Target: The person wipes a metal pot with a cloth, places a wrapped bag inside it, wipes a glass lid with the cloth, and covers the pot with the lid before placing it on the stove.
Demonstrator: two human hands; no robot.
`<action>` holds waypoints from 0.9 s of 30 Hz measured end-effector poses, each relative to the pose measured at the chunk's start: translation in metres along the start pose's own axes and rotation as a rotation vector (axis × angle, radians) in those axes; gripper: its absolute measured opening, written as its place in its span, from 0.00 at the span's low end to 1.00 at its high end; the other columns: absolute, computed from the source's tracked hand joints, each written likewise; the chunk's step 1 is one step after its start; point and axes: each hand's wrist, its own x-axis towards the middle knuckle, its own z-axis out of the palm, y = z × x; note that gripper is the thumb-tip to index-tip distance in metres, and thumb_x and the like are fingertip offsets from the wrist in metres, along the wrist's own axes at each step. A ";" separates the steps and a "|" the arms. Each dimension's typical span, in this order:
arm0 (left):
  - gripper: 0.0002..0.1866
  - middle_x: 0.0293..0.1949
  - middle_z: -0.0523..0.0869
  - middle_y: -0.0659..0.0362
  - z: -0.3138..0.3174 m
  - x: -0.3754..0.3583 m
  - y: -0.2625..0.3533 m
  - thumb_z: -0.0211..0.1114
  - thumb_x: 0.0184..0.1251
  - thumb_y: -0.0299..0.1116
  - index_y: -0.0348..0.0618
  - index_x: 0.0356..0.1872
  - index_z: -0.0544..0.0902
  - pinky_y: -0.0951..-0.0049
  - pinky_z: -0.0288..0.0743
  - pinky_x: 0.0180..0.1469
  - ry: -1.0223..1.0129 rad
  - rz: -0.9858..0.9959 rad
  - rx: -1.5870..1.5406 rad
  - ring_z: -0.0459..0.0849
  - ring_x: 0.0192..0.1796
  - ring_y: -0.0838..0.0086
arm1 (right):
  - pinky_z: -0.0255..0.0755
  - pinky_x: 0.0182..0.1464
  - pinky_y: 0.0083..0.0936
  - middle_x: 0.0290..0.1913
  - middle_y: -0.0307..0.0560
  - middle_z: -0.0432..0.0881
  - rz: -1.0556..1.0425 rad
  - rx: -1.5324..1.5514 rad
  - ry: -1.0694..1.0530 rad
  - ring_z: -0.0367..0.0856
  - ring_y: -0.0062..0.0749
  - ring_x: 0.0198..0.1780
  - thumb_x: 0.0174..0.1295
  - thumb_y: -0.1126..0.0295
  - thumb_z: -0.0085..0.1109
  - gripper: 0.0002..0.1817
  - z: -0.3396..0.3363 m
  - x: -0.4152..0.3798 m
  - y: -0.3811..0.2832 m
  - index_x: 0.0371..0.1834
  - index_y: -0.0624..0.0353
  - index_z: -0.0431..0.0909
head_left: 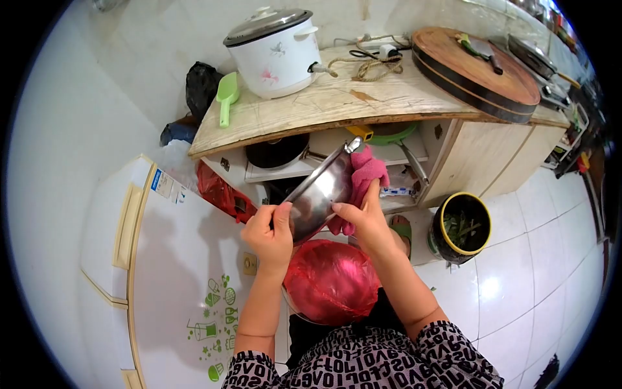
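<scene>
A shiny steel pan point(322, 189) is held up on edge in front of the cabinet, its far rim carrying a small metal handle fitting. My left hand point(271, 236) grips the near rim, thumb lying on the metal. A pink cloth point(367, 174) is bunched in my right hand point(364, 217), pressed against the pan's right side, with my thumb on the metal. Just below the pan sits a round bundle covered in red plastic point(334, 282), close in front of my body.
A rice cooker point(275, 58), green scoop point(227, 97) and round chopping board point(476, 71) with a knife point(489, 55) stand on the wooden counter point(363, 97). Below, the open cabinet holds a black pot point(276, 152). A bin point(461, 227) with greens stands right; a white fridge point(175, 259) left.
</scene>
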 end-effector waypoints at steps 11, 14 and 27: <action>0.08 0.20 0.78 0.64 0.011 -0.012 -0.012 0.65 0.65 0.30 0.38 0.27 0.80 0.76 0.66 0.26 0.104 0.020 -0.104 0.74 0.23 0.79 | 0.30 0.70 0.76 0.77 0.50 0.60 -0.738 -1.008 -0.191 0.50 0.52 0.79 0.63 0.51 0.58 0.18 0.033 -0.025 -0.031 0.48 0.50 0.81; 0.13 0.17 0.77 0.63 -0.007 -0.011 -0.003 0.67 0.66 0.32 0.35 0.24 0.79 0.75 0.64 0.25 0.021 0.030 0.000 0.73 0.22 0.80 | 0.40 0.76 0.55 0.77 0.58 0.56 -0.544 -0.838 0.013 0.48 0.58 0.79 0.71 0.58 0.47 0.20 0.001 0.031 0.012 0.57 0.59 0.76; 0.17 0.16 0.76 0.57 0.010 -0.018 0.006 0.68 0.64 0.38 0.38 0.20 0.79 0.69 0.62 0.23 0.227 -0.321 -0.521 0.72 0.19 0.66 | 0.38 0.73 0.66 0.76 0.67 0.52 -0.742 -0.734 -0.088 0.49 0.67 0.77 0.61 0.57 0.61 0.30 0.053 -0.031 -0.013 0.56 0.72 0.70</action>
